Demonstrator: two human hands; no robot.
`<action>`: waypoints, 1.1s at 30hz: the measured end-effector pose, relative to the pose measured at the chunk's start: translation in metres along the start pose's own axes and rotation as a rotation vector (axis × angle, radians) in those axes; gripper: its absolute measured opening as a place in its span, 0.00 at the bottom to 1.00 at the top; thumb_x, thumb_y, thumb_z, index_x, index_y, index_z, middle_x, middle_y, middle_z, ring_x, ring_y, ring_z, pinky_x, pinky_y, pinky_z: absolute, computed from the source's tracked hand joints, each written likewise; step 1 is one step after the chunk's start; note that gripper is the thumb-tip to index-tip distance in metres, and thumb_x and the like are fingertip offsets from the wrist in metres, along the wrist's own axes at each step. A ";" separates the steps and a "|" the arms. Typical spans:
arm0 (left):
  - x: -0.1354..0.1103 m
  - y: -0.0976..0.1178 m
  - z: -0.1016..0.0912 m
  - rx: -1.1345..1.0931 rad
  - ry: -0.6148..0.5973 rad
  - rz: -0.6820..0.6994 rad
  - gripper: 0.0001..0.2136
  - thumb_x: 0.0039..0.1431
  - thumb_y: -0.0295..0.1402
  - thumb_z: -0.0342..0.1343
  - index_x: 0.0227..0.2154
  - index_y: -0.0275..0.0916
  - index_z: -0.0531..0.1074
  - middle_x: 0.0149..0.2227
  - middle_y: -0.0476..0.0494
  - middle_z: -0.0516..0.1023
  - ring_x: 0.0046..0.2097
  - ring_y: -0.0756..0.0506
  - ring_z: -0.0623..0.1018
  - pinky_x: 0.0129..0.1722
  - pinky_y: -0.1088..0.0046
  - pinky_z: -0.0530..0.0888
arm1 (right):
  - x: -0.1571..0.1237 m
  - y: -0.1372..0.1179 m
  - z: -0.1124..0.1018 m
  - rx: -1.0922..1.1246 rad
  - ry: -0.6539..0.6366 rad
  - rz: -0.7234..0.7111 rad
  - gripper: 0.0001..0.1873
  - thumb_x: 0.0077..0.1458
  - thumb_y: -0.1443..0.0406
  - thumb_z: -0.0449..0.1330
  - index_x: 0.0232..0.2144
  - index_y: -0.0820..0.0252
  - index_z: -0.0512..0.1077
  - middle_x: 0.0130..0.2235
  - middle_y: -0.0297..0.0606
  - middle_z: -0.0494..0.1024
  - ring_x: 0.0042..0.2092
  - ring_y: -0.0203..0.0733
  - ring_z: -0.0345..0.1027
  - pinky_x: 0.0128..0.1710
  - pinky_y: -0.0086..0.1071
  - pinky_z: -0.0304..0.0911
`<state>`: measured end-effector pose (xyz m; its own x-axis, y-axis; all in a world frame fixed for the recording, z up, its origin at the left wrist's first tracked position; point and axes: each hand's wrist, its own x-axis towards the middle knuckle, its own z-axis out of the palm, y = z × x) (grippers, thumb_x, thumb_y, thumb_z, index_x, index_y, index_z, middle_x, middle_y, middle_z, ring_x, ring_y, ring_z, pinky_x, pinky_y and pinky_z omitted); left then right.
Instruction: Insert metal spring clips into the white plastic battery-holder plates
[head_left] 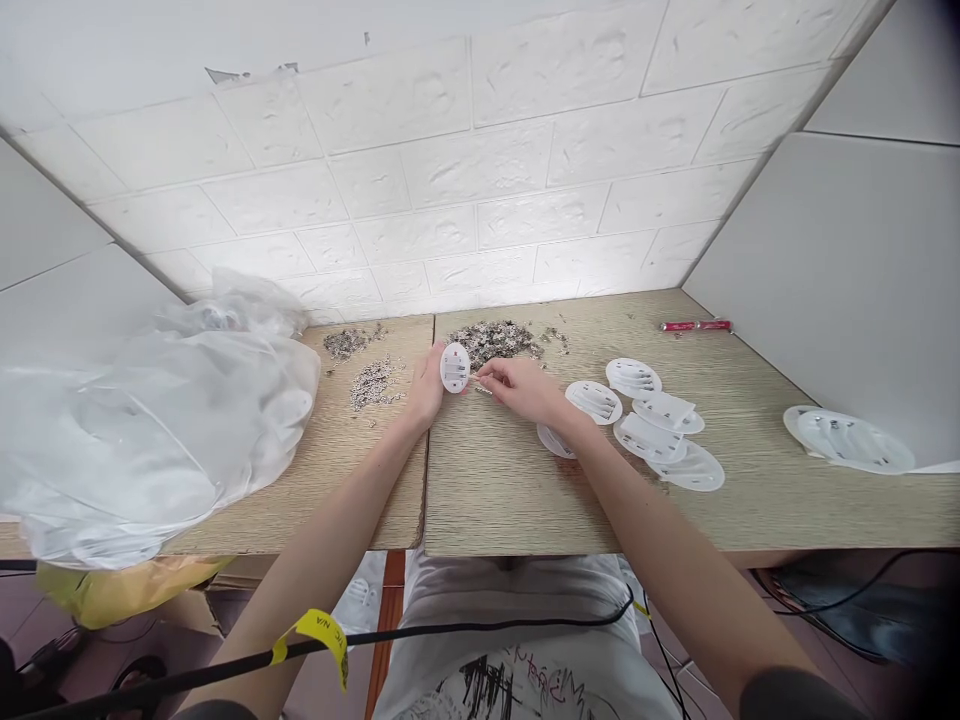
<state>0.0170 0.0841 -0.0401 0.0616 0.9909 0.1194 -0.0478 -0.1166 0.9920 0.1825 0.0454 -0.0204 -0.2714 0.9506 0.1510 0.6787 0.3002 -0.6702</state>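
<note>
My left hand (427, 385) is closed around the edge of a round white plastic battery holder (455, 368), held up on its side with its slotted face towards me. Close to its right edge, my right hand (521, 388) has thumb and fingertips pinched together. A small thin piece seems to stick out of that pinch towards the holder; it is too small to name. Behind both hands lies a large pile of small metal contact pieces (495, 340). Two smaller heaps of metal pieces, a darker one (346, 344) and a shinier one (373, 384), lie left of my left hand.
Several round white battery holders (632, 377) lie grouped right of my right forearm. More of them (847, 440) rest at the far right. A red stick-like object (696, 325) lies by the right panel. Big plastic bags (150, 430) cover the left side. A black cable (450, 633) crosses below.
</note>
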 end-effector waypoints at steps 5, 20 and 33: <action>-0.003 0.004 0.001 0.105 -0.054 0.053 0.27 0.58 0.57 0.45 0.17 0.39 0.61 0.17 0.50 0.63 0.20 0.51 0.64 0.20 0.74 0.65 | 0.000 0.000 0.004 -0.061 0.020 -0.043 0.12 0.60 0.66 0.53 0.39 0.61 0.76 0.28 0.34 0.77 0.29 0.35 0.64 0.29 0.27 0.52; -0.007 0.003 0.004 0.289 -0.024 0.156 0.22 0.68 0.43 0.40 0.19 0.40 0.58 0.20 0.50 0.62 0.25 0.50 0.64 0.27 0.72 0.62 | -0.002 -0.013 0.009 -0.308 -0.057 -0.005 0.18 0.65 0.66 0.47 0.47 0.59 0.75 0.45 0.41 0.80 0.42 0.44 0.73 0.40 0.31 0.60; -0.008 -0.002 0.007 0.276 0.012 0.190 0.18 0.66 0.43 0.44 0.22 0.40 0.61 0.23 0.50 0.62 0.27 0.49 0.63 0.29 0.72 0.59 | -0.004 -0.018 0.013 -0.431 -0.066 -0.006 0.16 0.63 0.69 0.47 0.38 0.61 0.75 0.39 0.48 0.79 0.40 0.47 0.72 0.38 0.33 0.59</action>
<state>0.0237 0.0756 -0.0423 0.0653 0.9503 0.3045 0.2151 -0.3114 0.9256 0.1621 0.0346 -0.0185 -0.3096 0.9458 0.0978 0.8962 0.3246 -0.3024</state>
